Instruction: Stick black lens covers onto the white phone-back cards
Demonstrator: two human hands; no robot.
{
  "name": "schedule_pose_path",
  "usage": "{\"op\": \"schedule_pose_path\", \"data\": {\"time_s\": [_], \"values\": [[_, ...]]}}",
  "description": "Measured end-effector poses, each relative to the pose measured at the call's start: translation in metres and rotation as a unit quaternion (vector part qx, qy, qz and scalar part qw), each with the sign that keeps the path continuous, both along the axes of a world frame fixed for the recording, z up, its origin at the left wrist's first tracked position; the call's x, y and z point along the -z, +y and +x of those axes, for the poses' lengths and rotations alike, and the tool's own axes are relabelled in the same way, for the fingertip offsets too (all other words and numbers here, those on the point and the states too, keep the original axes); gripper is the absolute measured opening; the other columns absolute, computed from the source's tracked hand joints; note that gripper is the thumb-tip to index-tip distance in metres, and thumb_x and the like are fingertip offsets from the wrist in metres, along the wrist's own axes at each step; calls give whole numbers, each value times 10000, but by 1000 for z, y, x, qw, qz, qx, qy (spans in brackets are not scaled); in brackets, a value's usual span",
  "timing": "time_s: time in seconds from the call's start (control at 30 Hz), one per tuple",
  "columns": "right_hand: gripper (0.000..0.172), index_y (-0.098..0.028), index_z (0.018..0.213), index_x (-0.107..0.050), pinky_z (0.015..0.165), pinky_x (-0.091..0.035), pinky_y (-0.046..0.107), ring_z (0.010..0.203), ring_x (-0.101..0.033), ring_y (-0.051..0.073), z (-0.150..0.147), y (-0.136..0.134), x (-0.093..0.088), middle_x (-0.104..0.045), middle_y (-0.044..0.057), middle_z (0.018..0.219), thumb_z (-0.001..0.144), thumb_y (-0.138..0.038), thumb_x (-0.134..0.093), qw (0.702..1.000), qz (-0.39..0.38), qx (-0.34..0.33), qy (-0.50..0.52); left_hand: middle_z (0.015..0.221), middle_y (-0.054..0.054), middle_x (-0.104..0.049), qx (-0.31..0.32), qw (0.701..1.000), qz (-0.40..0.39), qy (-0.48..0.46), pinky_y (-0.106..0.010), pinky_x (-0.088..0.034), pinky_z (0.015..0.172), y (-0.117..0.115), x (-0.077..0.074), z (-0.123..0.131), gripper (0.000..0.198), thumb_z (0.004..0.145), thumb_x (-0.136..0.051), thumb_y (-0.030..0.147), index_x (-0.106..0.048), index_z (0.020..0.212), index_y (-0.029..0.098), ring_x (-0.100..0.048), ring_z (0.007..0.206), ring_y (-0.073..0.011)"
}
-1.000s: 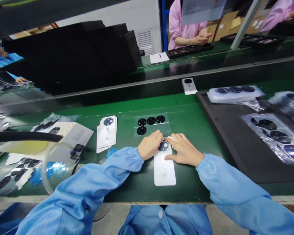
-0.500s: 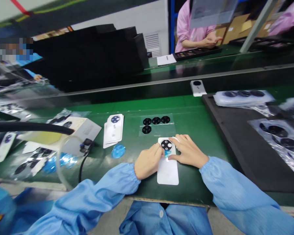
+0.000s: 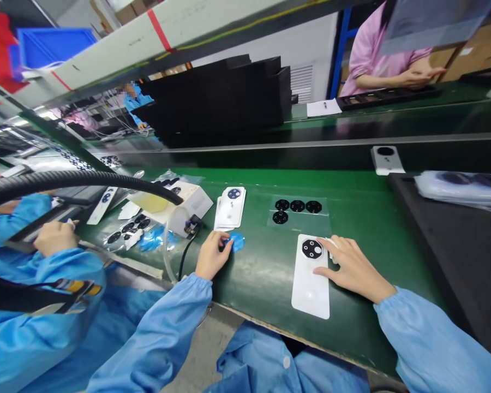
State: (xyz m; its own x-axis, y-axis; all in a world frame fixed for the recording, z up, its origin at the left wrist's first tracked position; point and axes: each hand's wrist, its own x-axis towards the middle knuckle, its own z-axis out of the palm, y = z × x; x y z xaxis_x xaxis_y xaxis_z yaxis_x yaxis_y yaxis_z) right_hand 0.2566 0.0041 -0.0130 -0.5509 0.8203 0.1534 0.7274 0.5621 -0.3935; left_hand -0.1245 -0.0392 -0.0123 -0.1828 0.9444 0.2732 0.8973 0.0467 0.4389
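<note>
A white phone back panel (image 3: 310, 297) lies flat on the green bench, with a black camera cover (image 3: 312, 249) at its top end. My right hand (image 3: 349, 265) rests on the panel's right edge, its thumb and fingers spread. Something small and white shows under those fingers; its kind is unclear. My left hand (image 3: 213, 255) is at the round blue film pieces (image 3: 238, 241), with thumb and fingertips pinched on blue film. Behind that hand, several white panels (image 3: 231, 210) lie stacked. A clear sheet (image 3: 305, 221) carries several black camera covers (image 3: 297, 206).
A white box device (image 3: 194, 202) with a hose (image 3: 85, 179) stands at left, beside bagged covers and more blue film. A co-worker's hand (image 3: 57, 237) is farther left. At right lies a black tray (image 3: 425, 240) with plastic-wrapped parts; another panel (image 3: 387, 159) lies behind it.
My left hand has moved left from the panel's camera cover to the blue film pieces. The blue film on the panel is gone. My right hand stays on the panel; the view has shifted left.
</note>
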Motion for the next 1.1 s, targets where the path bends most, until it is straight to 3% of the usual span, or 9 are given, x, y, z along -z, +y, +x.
{"op": "schedule_pose_path", "data": {"time_s": [0.17, 0.33, 0.47, 0.57, 0.67, 0.73, 0.83, 0.97, 1.1], "values": [[645, -217, 1321, -507, 908, -417, 458, 961, -520, 287, -1, 0, 1, -578, 93, 1010, 805, -589, -612, 1000, -10, 3, 10, 1161, -75, -520, 2, 999, 39, -10, -284, -518, 637, 0, -12, 23, 240, 852, -632, 283, -585, 1073, 206, -596, 894, -188], [624, -262, 1324, -510, 856, -475, 430, 983, -553, 277, 0, 1, -1, -577, 90, 1088, 806, -596, -605, 997, -28, 41, 52, 1012, -39, -581, 155, 985, 32, -67, -215, -528, 639, 8, -22, 78, 116, 932, -474, 211, -589, 946, 215, -613, 882, -139], [489, -245, 1286, -536, 762, -510, 377, 868, -599, 235, 5, 7, -5, -575, 83, 1018, 902, -544, -486, 987, -22, 117, 109, 953, -25, -623, 255, 963, 4, -82, -245, -547, 699, 33, -19, 119, 83, 925, -540, 211, -609, 956, 177, -624, 873, -138], [404, -225, 1162, -612, 751, -503, 388, 832, -608, 244, 10, 13, -7, -575, 79, 931, 911, -507, -466, 974, 1, 171, 146, 1060, -63, -625, 237, 968, 11, -77, -361, -551, 785, 64, -11, 126, 201, 917, -594, 283, -604, 1061, 142, -625, 930, -183], [361, -220, 1067, -650, 746, -500, 388, 807, -611, 243, 15, 18, -6, -571, 69, 867, 910, -487, -466, 964, 15, 202, 171, 1080, -72, -614, 187, 980, 16, -67, -372, -544, 780, 84, -9, 124, 250, 923, -588, 319, -590, 1095, 137, -621, 918, -186], [341, -221, 1035, -657, 741, -500, 384, 793, -609, 237, 16, 20, -5, -570, 65, 853, 914, -470, -459, 960, 16, 212, 182, 976, -46, -613, 177, 983, 4, -57, -328, -534, 727, 80, -12, 127, 222, 921, -585, 335, -588, 1026, 140, -612, 829, -159], [312, -220, 1026, -656, 734, -498, 378, 759, -595, 224, 14, 19, -4, -565, 62, 853, 913, -442, -468, 961, 7, 206, 183, 811, -19, -568, 187, 982, -30, -28, -316, -503, 666, 47, -19, 148, 285, 877, -602, 459, -555, 865, 178, -569, 724, -166], [251, -243, 1024, -663, 797, -483, 390, 827, -581, 230, 7, 12, -2, -588, 64, 937, 887, -400, -523, 975, -18, 157, 154, 943, -113, -559, 174, 983, -62, 7, -479, -465, 787, 2, -21, 182, 569, 637, -750, 635, -533, 892, 175, -528, 915, -322], [223, -222, 1040, -647, 890, -440, 451, 909, -552, 250, 0, 3, 0, -591, 85, 1013, 892, -330, -520, 980, -38, 152, 125, 1090, -137, -523, 177, 979, -92, -27, -486, -433, 855, -3, -14, 192, 700, 540, -847, 538, -512, 1027, 163, -487, 1004, -338]]}}
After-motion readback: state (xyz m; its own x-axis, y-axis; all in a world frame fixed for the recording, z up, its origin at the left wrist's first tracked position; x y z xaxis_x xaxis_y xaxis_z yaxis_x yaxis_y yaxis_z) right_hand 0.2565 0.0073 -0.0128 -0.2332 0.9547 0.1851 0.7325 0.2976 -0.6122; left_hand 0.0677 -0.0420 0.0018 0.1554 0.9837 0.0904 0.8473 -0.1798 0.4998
